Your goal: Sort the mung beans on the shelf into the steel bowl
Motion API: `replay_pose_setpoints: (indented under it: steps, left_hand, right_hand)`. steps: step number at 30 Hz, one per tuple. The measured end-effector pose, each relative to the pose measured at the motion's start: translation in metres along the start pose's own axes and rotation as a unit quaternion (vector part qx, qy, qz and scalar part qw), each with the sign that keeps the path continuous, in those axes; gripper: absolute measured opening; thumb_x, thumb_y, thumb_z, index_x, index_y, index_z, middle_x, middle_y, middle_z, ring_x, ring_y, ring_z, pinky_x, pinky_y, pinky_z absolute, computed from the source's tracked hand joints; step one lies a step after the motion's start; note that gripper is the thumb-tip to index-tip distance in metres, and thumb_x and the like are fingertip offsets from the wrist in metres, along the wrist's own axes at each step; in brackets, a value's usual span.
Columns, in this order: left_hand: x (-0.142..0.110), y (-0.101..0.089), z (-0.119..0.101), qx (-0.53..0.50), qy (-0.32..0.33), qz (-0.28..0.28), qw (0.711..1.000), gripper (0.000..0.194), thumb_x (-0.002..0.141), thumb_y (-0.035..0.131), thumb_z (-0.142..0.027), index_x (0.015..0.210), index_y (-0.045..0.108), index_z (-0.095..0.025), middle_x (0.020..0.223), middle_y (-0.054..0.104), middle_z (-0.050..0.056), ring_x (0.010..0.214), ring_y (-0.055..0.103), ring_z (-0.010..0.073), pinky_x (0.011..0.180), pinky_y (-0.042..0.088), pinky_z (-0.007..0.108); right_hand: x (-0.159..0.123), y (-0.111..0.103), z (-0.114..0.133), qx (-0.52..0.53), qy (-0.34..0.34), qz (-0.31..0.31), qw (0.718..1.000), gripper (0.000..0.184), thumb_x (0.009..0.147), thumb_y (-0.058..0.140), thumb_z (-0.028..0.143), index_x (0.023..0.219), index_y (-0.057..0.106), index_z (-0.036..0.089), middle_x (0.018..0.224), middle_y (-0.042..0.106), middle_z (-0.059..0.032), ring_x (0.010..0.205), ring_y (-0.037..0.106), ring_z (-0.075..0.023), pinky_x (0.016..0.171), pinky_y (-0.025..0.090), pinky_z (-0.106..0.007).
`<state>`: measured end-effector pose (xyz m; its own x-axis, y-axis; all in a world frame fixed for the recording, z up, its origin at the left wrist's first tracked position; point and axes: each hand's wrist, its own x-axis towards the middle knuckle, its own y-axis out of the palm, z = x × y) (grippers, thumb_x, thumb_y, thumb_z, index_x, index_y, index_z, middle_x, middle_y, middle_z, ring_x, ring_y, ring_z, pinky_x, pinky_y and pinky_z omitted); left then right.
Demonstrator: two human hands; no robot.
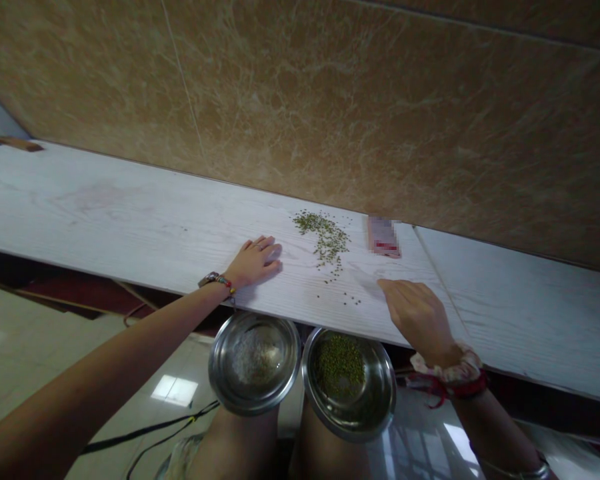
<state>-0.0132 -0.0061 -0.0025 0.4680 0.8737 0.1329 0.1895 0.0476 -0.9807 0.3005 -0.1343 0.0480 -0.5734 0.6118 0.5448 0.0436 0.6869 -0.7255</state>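
Small green beans, apparently mung beans (331,241), lie scattered in a loose patch on the white plank tabletop (220,193). My left hand (254,262) rests palm down left of the patch, fingers stretched out and holding nothing. To the right of the beans is my right hand (417,308), its fingers curled closed just above the tabletop; whatever they may hold is hidden. A faint blurred streak shows beside its fingertips. Below the table edge, a metal bowl (387,393) contains many more green beans. The other metal bowl (217,373) has a pale, whitish material inside.
A pixelated flat rectangular object (383,235) lies near the wall, right of the beans. The brown marbled wall (280,100) borders the table's far side. Both bowls sit over my knees, close against the table edge. Dark cords (150,430) hang at lower left.
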Motion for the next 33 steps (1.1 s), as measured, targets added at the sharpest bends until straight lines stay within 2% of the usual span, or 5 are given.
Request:
replay_pose_setpoints:
  steps: [6,11,19,33]
  left_hand:
    - [0.001,0.002,0.002,0.0,0.0,-0.002,1.0,0.044,0.087,0.042,-0.04,0.126,0.051,-0.02,0.142,0.041,0.009,0.132,0.033,0.0278,0.106,0.027,0.045]
    - [0.0,0.001,0.001,0.011,0.005,0.001,1.0,0.046,0.088,0.041,-0.041,0.127,0.05,-0.02,0.142,0.04,0.009,0.132,0.033,0.0274,0.106,0.028,0.044]
    - [0.0,0.0,0.0,0.01,0.004,0.0,1.0,0.047,0.087,0.039,-0.043,0.127,0.05,-0.02,0.142,0.041,0.008,0.132,0.033,0.0283,0.105,0.029,0.044]
    - [0.0,0.001,0.001,0.009,0.005,-0.01,1.0,0.046,0.087,0.039,-0.043,0.126,0.05,-0.022,0.141,0.042,0.007,0.132,0.034,0.0275,0.105,0.029,0.045]
  right_hand:
    - [0.007,0.002,0.005,0.025,-0.004,-0.024,0.999,0.021,0.085,0.043,0.006,0.095,0.061,0.011,0.084,0.07,-0.0085,0.075,0.059,-0.0174,0.07,0.04,-0.031]
    - [0.012,0.005,0.005,0.008,-0.011,-0.002,1.0,0.023,0.086,0.042,0.005,0.094,0.062,0.011,0.082,0.069,-0.0074,0.074,0.059,-0.0162,0.067,0.039,-0.03]
    - [0.01,-0.009,0.011,0.024,-0.032,-0.017,0.999,0.021,0.086,0.043,0.005,0.094,0.062,0.008,0.084,0.07,-0.0089,0.076,0.059,-0.0163,0.07,0.041,-0.029]
    - [0.014,-0.007,0.016,0.036,-0.023,-0.034,0.998,0.023,0.086,0.043,0.006,0.092,0.064,0.012,0.081,0.07,-0.0068,0.073,0.061,-0.0154,0.07,0.042,-0.029]
